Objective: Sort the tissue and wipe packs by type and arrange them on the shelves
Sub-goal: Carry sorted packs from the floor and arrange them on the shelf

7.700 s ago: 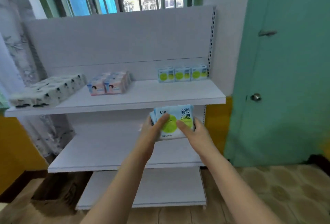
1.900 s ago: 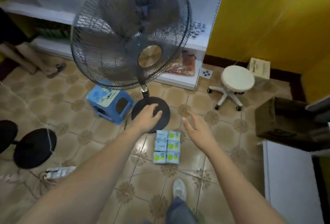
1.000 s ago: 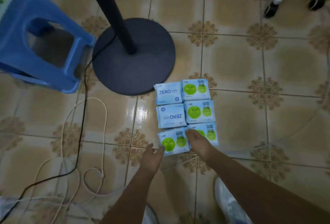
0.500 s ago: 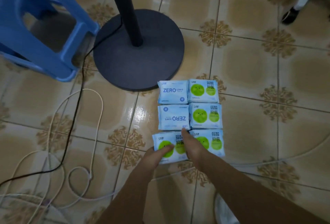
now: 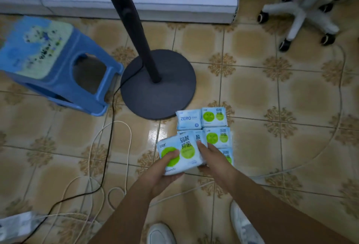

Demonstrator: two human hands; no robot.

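A light-blue pack with green circles (image 5: pixel 181 151) is lifted off the tiled floor, tilted. My left hand (image 5: pixel 165 172) grips its lower left corner, thumb on top. My right hand (image 5: pixel 210 156) holds its right edge. Behind it a second pack of the same kind (image 5: pixel 198 137) peeks out, mostly hidden. On the floor lie a blue ZERO pack (image 5: pixel 188 120) and green-circle packs (image 5: pixel 213 116), (image 5: pixel 216 137), with one more (image 5: pixel 227 155) partly under my right wrist.
A fan's dark round base and pole (image 5: pixel 158 86) stand just beyond the packs. A blue plastic stool (image 5: pixel 52 65) is to the left. Cables (image 5: pixel 108 146) loop across the floor. A white swivel-chair base (image 5: pixel 299 14) is far right; a low white shelf (image 5: pixel 136 4) runs along the back.
Both hands were on the nearest left pack as it lay on the floor; now that pack is raised and held in both hands. The camera has pulled back.
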